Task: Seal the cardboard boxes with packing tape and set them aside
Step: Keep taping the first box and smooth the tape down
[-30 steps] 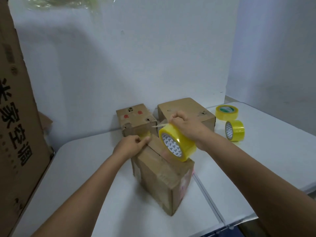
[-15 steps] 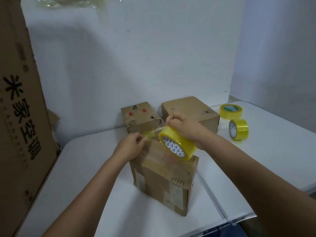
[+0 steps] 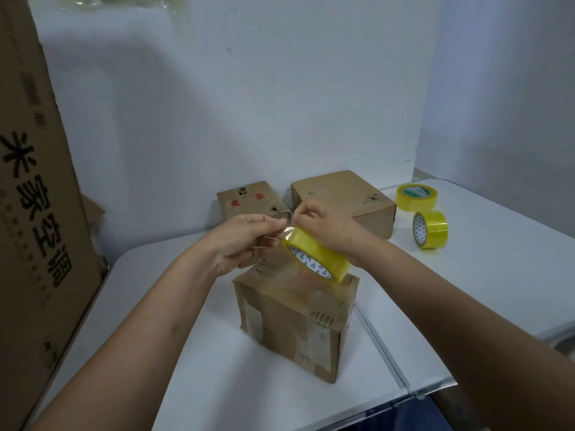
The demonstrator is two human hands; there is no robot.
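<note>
Left hand [image 3: 245,241] pinches the loose tape end, right hand [image 3: 326,227] grips the yellow tape roll [image 3: 314,259] right over the box [image 3: 295,318] below: taping looks underway, and next that end needs pressing down on the box top. Two boxes [image 3: 342,200] wait just behind the grip, spare rolls [image 3: 431,228] off right on the white table [image 3: 482,275], blank wall beyond.

3 small cardboard boxes on the table: near box [image 3: 295,321], back-left box [image 3: 245,202] with red marks, back-right box [image 3: 345,200]; plus 1 big printed carton [image 3: 34,213] standing at left edge. 3 yellow tape rolls: held roll [image 3: 317,259], flat roll [image 3: 416,196], upright roll [image 3: 431,229]. 2 hands, left hand [image 3: 242,241] and right hand [image 3: 329,228]; 2 white tabletops, left tabletop [image 3: 149,321] and right tabletop [image 3: 497,275], butted together.
</note>
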